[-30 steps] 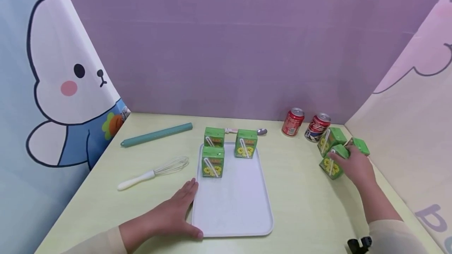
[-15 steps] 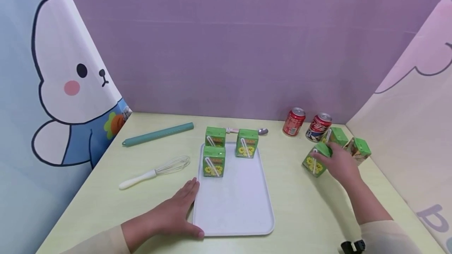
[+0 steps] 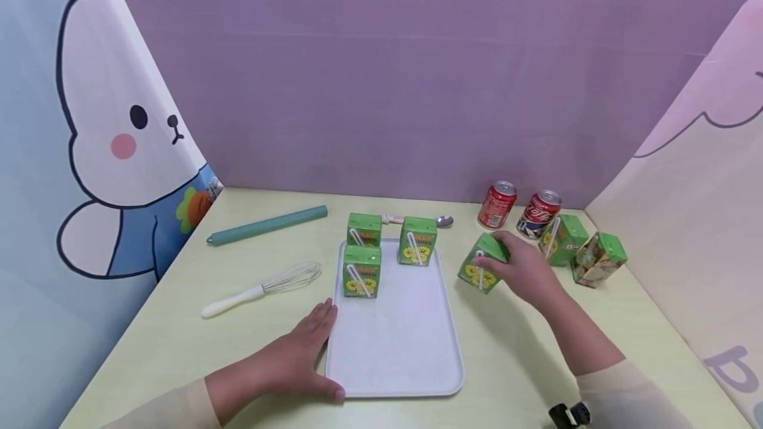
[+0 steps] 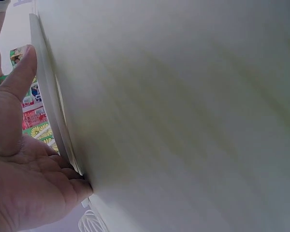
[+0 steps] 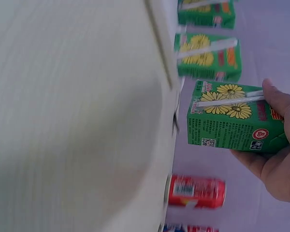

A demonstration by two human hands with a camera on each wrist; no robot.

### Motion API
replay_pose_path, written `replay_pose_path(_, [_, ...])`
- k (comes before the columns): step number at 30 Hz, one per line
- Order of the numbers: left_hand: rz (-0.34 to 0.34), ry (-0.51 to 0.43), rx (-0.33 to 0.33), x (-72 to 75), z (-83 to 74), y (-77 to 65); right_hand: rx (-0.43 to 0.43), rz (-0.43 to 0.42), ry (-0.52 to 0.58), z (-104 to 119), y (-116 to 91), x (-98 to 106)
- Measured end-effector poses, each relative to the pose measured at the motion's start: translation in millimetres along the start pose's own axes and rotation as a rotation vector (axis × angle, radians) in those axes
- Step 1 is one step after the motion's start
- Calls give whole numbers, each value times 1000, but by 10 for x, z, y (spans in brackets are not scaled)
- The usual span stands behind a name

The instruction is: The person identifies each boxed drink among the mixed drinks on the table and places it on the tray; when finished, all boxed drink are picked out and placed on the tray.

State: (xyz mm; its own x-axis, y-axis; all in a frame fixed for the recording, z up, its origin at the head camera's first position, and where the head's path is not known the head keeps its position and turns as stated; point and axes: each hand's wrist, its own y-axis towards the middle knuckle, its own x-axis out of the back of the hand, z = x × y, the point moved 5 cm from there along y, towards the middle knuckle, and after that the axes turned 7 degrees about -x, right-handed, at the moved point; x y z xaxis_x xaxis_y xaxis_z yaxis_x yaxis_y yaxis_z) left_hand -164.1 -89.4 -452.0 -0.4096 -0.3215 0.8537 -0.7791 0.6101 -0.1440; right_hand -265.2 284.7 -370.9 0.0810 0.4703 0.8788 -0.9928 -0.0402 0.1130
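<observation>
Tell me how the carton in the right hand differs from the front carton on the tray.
The held carton is gripped by the right hand; the front carton is untouched.
The held carton is up in the air, while the front carton stands on the tray.
The held carton is tilted; the front carton is upright.
Both are green, with yellow flowers and a white straw.

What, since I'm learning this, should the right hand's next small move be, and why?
Probably ease the held green drink carton left over the white tray: the right hand holds it above the table beside the tray, whose near half is bare.
</observation>
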Motion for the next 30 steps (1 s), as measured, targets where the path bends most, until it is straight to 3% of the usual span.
replay_pose_path(11, [9, -12, 7, 0, 2, 7, 53, 180, 120, 529, 59, -380])
replay_pose_path(20, [11, -13, 7, -14, 5, 8, 104, 256, 92, 726, 123, -652])
replay_pose_path(30, [2, -7, 3, -14, 1, -6, 161, 313, 163, 800, 192, -775])
